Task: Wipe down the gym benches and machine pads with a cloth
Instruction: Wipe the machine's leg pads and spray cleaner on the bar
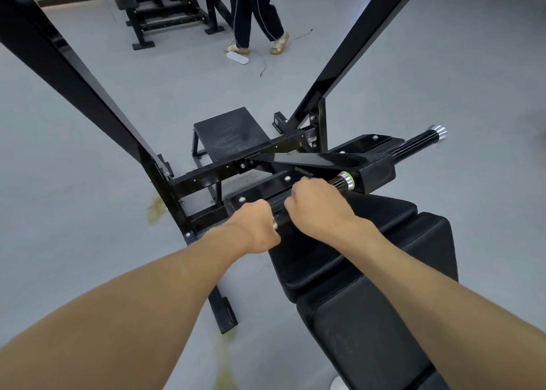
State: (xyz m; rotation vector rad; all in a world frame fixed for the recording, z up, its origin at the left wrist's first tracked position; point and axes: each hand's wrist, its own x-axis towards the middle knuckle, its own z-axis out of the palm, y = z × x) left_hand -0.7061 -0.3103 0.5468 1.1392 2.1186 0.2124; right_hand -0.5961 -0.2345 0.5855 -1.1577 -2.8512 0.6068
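Observation:
A black handle bar (339, 181) with silver collars sticks out from the machine's black frame, just above a black padded bench (369, 271). My left hand (255, 225) grips the near end of the bar, fingers curled round it. My right hand (317, 209) grips the same bar a little further along, knuckles up. No cloth shows in either hand or anywhere on the machine. The bench pad runs from under my hands toward the lower right, in two cushioned sections.
Two slanted black frame beams (74, 73) rise left and right of the machine. A black footplate (227, 129) stands behind the bar. Further back a person (254, 11) stands beside another black machine (165, 8). A white power strip (237, 57) lies on the grey floor.

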